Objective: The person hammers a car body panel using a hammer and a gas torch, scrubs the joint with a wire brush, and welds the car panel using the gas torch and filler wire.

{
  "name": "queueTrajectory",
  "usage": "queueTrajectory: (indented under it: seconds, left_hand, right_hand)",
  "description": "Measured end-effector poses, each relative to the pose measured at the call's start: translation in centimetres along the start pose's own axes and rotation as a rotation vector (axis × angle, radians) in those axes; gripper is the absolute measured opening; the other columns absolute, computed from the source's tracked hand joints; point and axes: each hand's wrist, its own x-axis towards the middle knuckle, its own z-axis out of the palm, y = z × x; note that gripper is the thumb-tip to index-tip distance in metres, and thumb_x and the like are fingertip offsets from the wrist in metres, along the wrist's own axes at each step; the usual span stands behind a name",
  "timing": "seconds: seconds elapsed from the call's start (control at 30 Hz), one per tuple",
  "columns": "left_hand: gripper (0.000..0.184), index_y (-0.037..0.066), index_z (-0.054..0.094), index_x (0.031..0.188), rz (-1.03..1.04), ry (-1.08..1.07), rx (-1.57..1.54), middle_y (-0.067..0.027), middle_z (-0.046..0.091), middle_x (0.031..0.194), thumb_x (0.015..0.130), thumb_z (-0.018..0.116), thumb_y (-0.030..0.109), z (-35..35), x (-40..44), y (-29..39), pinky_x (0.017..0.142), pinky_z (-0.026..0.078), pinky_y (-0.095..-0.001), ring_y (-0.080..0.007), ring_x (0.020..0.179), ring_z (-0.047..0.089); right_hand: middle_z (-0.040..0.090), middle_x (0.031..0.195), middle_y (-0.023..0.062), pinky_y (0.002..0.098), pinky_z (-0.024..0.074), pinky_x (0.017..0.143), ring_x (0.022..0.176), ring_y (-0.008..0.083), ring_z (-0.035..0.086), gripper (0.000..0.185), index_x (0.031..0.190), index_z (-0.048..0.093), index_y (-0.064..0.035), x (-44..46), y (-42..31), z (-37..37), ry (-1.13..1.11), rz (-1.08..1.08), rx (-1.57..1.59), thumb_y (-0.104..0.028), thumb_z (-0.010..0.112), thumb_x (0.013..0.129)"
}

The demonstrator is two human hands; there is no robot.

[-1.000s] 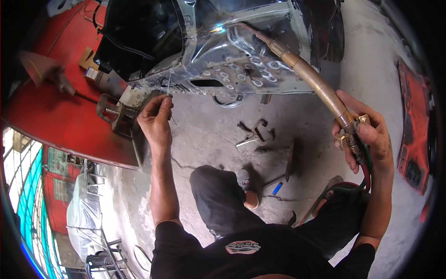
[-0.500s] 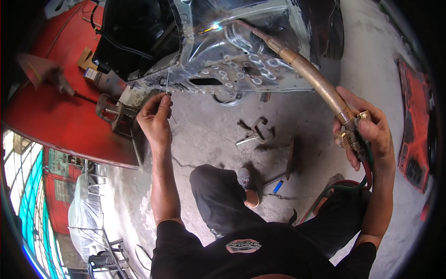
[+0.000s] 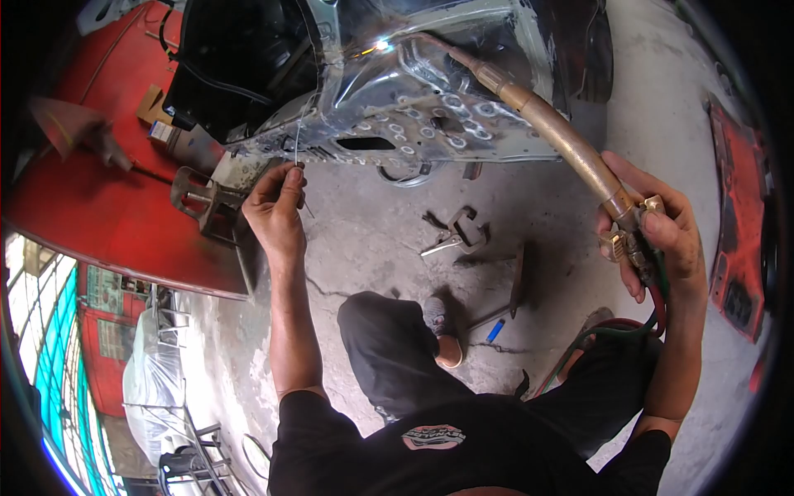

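My right hand (image 3: pixel 662 219) is wrapped round the valve end of a brass welding torch (image 3: pixel 550 128), whose red and green hoses (image 3: pixel 608 328) trail down past my knee. The torch's bent tip reaches a bare metal car body panel (image 3: pixel 455 124), where a bright flame (image 3: pixel 381 45) glows with orange sparks to its left. Between thumb and fingers, my left hand (image 3: pixel 277 198) pinches a thin filler rod (image 3: pixel 298 145) that points up towards the panel. The rod's far end is hard to make out against the metal.
Locking pliers (image 3: pixel 460 232), a hammer (image 3: pixel 514 285) and a blue lighter (image 3: pixel 495 331) lie on the concrete floor near my feet. A red panel (image 3: pixel 107 215) with a metal clamp (image 3: pixel 203 198) is at left. Another red panel (image 3: pixel 734 240) lies at right.
Very little differs. The torch and flame have shifted very slightly, and both hands keep their grips.
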Motion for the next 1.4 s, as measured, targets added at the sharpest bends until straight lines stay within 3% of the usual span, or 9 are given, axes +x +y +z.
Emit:
queueTrajectory:
  seconds: [1.4]
  left_hand:
    - [0.019,-0.005,0.073,0.103,-0.029,-0.016,-0.039,-0.0019,0.067,0.079,0.094,0.073,0.013,0.00,0.05,-0.51,0.056,0.037,-0.0193,-0.0044,0.062,0.050]
  right_hand:
    - [0.066,0.089,0.0185,0.0255,0.0499,0.034,0.051,0.0176,0.063,0.080,0.144,0.043,0.0137,0.52,-0.12,-0.25,0.007,-0.017,-0.017,-0.033,0.071,0.085]
